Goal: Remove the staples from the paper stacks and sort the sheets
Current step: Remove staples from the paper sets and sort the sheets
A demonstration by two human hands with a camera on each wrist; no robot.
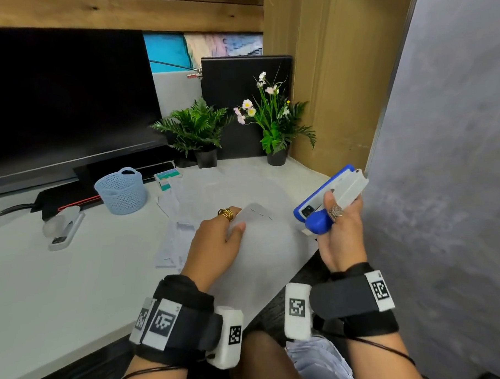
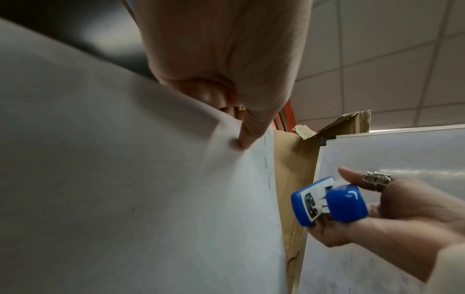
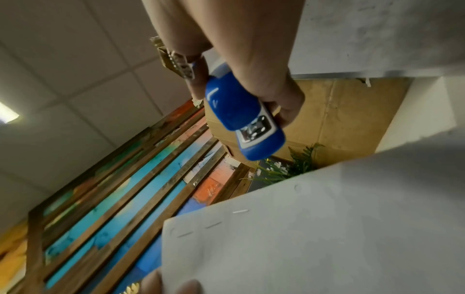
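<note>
We are pinching the stapled paper stack point(image 1: 262, 246) with our left hand point(image 1: 214, 245), our right hand point(image 1: 340, 228) gripping the blue stapler point(image 1: 319, 203); a basket point(image 1: 120, 190) and two potted plants point(image 1: 200, 128) are standing behind.

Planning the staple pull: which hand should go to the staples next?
Right. The right hand already grips the blue stapler beside the stapled edge; the left hand is busy pinching the paper stack.

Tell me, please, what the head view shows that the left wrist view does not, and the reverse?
Only the head view shows the desk, blue basket, white stapler, monitor and two potted plants. Only the left wrist view shows the ceiling tiles. Both show the left hand pinching the stapled paper stack and the right hand holding the blue stapler.
</note>
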